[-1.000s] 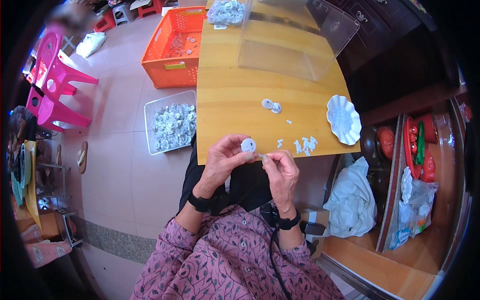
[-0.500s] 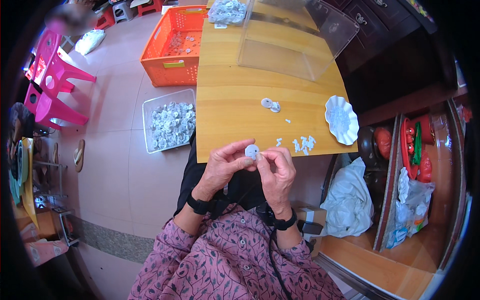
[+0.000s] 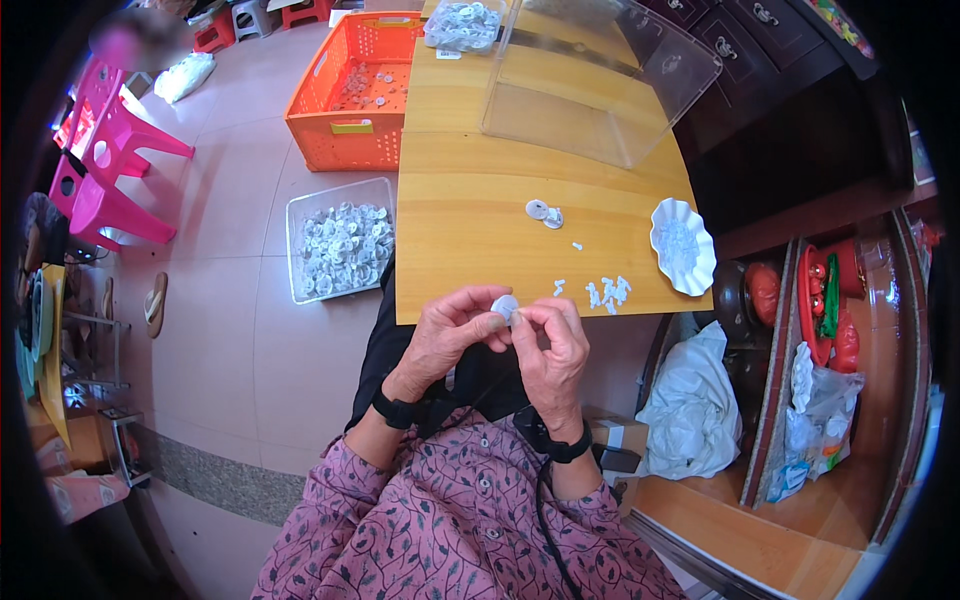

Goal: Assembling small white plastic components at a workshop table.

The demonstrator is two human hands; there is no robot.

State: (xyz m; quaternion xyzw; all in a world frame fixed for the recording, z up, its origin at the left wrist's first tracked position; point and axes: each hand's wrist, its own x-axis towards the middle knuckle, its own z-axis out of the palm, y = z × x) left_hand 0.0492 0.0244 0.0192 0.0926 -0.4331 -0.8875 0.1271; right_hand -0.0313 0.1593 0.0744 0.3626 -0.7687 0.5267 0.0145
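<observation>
Just beyond the near edge of the wooden table (image 3: 470, 220), my left hand (image 3: 446, 332) is closed, its thumb and fingers gripping a small round white plastic disc (image 3: 505, 306). The thumb and forefinger of my right hand (image 3: 556, 352) are pinched together at the disc's right edge. Whatever they hold there is too small to make out. On the tabletop near my right hand lie several small white plastic pegs (image 3: 610, 292). Farther off sit a few round white pieces (image 3: 546, 213), one leaning on another.
A fluted white dish (image 3: 704, 262) of small clear pieces stands at the right edge. Farther back are a large clear plastic box (image 3: 560, 140) and a smaller filled container (image 3: 462, 28). On the floor left stand a clear bin (image 3: 294, 250) of discs and an orange crate (image 3: 335, 140).
The disc has tilted between my fingers, and the dark hole on its face no longer shows. Both hands stay in nearly the same place. The view has shifted slightly.
</observation>
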